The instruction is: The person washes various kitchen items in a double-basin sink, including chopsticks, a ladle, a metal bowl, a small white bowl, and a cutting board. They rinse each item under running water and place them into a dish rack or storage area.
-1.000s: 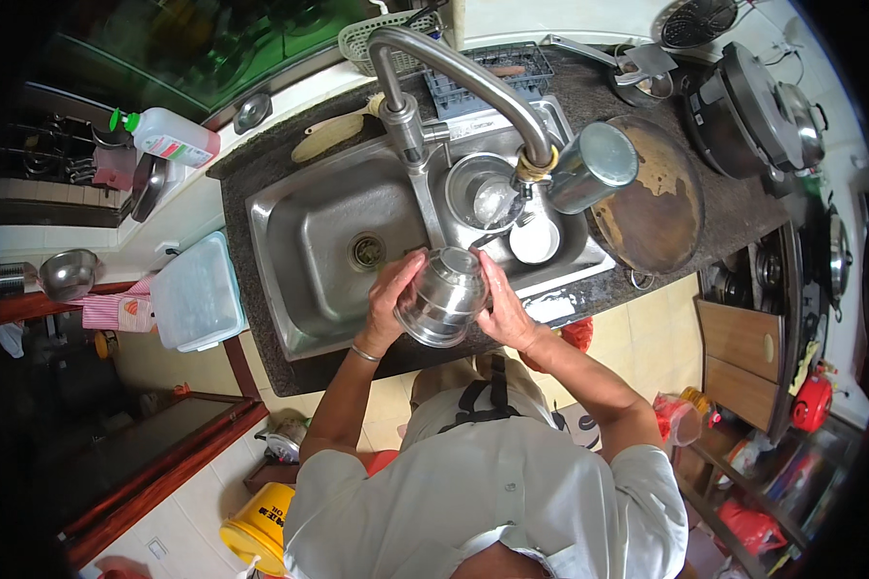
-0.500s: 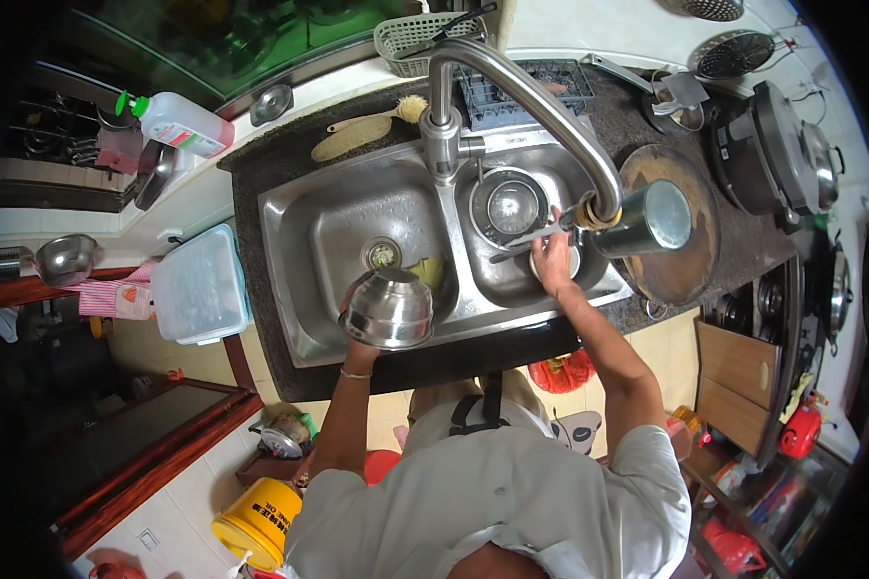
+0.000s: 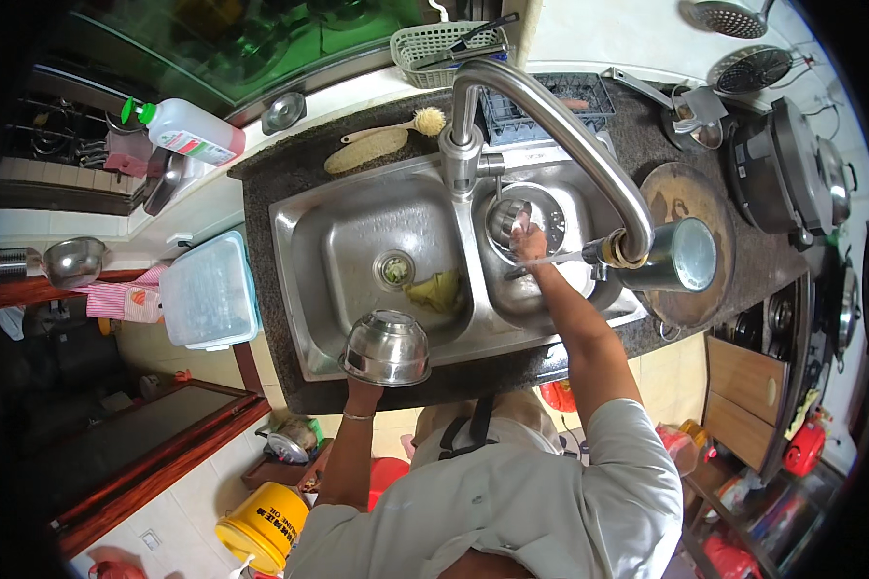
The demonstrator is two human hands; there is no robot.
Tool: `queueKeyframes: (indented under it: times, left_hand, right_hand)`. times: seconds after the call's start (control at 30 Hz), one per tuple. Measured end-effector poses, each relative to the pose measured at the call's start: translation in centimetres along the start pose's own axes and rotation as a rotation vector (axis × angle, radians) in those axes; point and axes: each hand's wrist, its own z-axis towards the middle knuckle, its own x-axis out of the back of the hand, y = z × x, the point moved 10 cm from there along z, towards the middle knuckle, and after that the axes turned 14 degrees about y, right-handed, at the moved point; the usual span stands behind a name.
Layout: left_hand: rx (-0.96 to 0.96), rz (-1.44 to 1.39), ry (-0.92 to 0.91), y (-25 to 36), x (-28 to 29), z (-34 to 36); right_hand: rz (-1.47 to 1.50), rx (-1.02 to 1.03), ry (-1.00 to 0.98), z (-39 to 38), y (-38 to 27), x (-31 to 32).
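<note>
The right hand (image 3: 528,243) had moved from beside the tap (image 3: 550,111) outlet into the right basin (image 3: 512,307), its fingers clamped on a small steel bowl (image 3: 505,224). The left hand (image 3: 363,390), fingers mostly hidden, gripped a large steel bowl (image 3: 388,340), inverted, at the left basin's (image 3: 319,280) near edge. The larger bowl was out; the smaller appeared still to be handled.

Silver bowl (image 3: 386,347), pink-striped cloth (image 3: 116,301), yellow bucket (image 3: 251,534)
</note>
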Motion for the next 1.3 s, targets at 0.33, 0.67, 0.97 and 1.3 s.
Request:
queueKeyframes:
  times: [0.33, 0.67, 0.97, 1.3]
  left_hand:
    - [0.258, -0.442, -0.107, 3.8, -4.7, -0.5]
    - [0.306, -0.723, -0.146, 3.1, -8.0, 0.5]
    - [0.283, -0.682, -0.147, 6.5, -9.4, -1.2]
    - [0.298, -0.713, -0.025, 5.3, -9.8, -3.2]
  right_hand:
    - [1.077, -1.329, -0.67, -8.4, -2.1, -2.0]
    - [1.899, -1.413, -0.98, -16.1, -12.7, 6.8]
    - [2.294, -1.546, -0.985, -18.8, -16.0, 11.8]
    - [2.461, -1.49, -1.231, -17.4, -21.1, 15.3]
